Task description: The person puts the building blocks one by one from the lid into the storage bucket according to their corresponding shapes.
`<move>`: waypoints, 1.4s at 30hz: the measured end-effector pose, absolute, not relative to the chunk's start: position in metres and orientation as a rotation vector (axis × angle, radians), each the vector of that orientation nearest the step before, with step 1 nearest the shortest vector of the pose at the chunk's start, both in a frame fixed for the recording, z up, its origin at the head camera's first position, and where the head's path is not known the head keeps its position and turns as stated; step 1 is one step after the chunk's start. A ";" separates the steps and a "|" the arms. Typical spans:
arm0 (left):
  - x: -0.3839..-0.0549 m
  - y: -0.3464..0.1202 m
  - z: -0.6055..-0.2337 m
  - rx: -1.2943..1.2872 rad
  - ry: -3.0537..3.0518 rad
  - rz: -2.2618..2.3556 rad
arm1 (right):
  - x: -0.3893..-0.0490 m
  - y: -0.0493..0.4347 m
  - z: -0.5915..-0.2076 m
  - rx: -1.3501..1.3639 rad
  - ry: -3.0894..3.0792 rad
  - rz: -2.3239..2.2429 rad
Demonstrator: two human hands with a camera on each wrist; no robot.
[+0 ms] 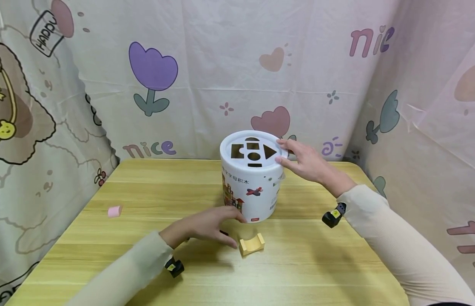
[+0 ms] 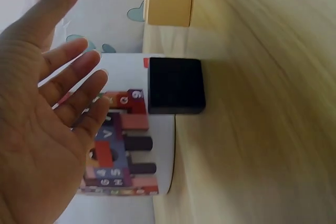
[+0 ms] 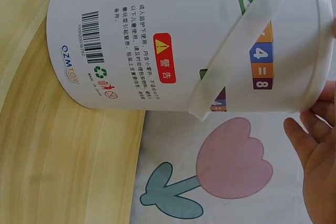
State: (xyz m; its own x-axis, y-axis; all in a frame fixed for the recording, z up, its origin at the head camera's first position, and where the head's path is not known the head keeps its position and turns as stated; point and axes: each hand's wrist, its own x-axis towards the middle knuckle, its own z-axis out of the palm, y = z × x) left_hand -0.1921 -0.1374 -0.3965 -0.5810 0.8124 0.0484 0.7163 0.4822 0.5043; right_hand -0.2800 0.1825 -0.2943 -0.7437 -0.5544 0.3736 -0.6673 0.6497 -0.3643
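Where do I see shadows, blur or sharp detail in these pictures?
Head view: a soft shadow on the table beneath the left hand; left wrist view: blurry wood grain, and a black block too dark to show much surface detail; right wrist view: fairly sharp printing on the bucket.

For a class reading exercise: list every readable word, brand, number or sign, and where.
"nice": curtain, twice
"字母积木": bucket front
"警告", warning triangle: bucket's red label
"QZMTOY" (Q possibly O): bucket
"4=8": bucket
"Q", "9", "V", "G", "H": bucket picture
Recycling sign: bucket
Too small: barcode digits, fine print
Unclear: curtain's edge lettering
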 end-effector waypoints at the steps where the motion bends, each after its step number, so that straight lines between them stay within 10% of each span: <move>1: -0.193 -0.135 -0.397 1.327 2.517 0.710 | -0.280 0.183 -0.294 0.984 -2.646 0.725; 42: -0.214 -0.094 -0.406 1.455 2.246 0.419 | -0.281 0.184 -0.302 0.989 -2.611 0.645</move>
State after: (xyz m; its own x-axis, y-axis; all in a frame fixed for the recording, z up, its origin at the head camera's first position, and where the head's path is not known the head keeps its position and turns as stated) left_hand -0.2136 -0.0936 -0.4064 -0.3577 0.9145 -0.1889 0.7847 0.4040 0.4700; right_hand -0.2808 0.1839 -0.3020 -0.7282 -0.5559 0.4009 -0.6786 0.6666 -0.3084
